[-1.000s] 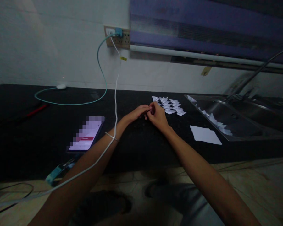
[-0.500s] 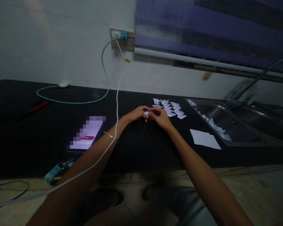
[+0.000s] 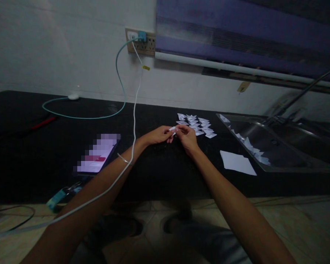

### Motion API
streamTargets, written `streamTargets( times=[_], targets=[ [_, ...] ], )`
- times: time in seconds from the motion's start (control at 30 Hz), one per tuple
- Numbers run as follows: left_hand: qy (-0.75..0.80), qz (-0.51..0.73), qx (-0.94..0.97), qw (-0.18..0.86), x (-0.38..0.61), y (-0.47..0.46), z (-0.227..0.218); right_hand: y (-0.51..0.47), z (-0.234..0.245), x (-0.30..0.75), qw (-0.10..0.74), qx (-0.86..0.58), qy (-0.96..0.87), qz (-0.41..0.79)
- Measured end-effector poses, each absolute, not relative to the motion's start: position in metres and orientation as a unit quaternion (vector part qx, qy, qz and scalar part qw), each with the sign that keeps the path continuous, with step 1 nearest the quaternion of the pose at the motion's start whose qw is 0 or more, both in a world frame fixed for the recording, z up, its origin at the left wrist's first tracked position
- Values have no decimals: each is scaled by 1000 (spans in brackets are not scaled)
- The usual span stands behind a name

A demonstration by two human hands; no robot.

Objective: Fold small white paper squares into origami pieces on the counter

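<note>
My left hand and my right hand meet above the black counter, fingertips pinched together on a small white paper piece. Just behind them lies a cluster of several small folded white paper pieces. A flat white paper sheet rests to the right of my right forearm. A thin bracelet circles my left wrist.
A lit phone lies left of my left arm, with a white cable running across my forearm up to a wall socket. A teal cable loops at the back left. A steel sink with paper scraps and a tap sits right.
My hands stayed together on the counter; the paper piece now shows more clearly between the fingertips. The camera view shifted slightly.
</note>
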State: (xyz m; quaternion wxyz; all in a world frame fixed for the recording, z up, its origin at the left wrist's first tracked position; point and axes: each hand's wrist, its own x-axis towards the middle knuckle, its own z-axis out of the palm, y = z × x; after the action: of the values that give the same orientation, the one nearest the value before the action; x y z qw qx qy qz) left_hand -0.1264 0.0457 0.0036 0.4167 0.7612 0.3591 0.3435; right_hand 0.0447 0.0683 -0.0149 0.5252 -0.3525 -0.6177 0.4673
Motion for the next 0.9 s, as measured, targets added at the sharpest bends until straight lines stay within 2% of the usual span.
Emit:
streamTargets(
  times=[0.17,0.43,0.7,0.9],
  targets=[
    [363,357,766,393,-126,41,3,61,-15,43,509,-370,-598,496],
    [363,360,722,467,-129,41,10,64,-9,48,502,-344,-646,461],
    [384,380,748,385,-131,37,8,66,-10,50,491,-351,-663,443],
    [391,389,727,409,-129,38,7,71,-9,50,471,-341,-654,483]
  ],
)
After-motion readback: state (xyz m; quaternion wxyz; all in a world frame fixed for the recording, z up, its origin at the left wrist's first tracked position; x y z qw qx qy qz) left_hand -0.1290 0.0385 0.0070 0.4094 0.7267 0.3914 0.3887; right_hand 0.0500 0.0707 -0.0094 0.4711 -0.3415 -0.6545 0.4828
